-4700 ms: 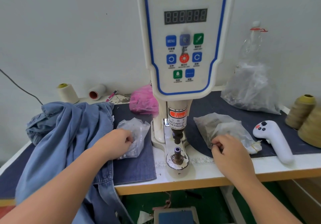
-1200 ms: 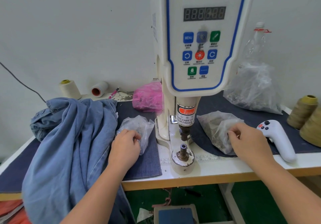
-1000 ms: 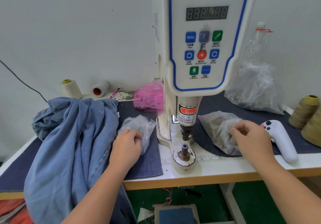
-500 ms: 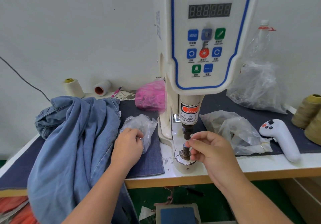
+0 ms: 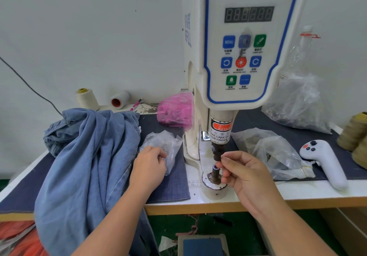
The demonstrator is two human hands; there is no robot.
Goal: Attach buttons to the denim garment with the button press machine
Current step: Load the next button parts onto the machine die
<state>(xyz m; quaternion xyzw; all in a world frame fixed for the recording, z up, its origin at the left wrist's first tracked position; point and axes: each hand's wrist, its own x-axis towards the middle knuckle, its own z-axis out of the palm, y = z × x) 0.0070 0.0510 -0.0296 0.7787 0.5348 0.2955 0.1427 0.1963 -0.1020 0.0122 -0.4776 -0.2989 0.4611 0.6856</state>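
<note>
Crumpled blue denim garment (image 5: 87, 156) lies left of button press machine (image 5: 234, 57).

Your white table (image 5: 309, 193) carries a dark denim mat (image 5: 170, 184). The button machine (image 5: 234, 76) stands at centre. At nine o'clock the denim garment (image 5: 85, 156) lies heaped and hangs over the front edge. A clear bag (image 5: 168, 144) sits just left of the machine, another clear bag (image 5: 274, 152) with a white controller (image 5: 325, 162) at three o'clock, thread spools (image 5: 87, 98) at eleven.
</note>
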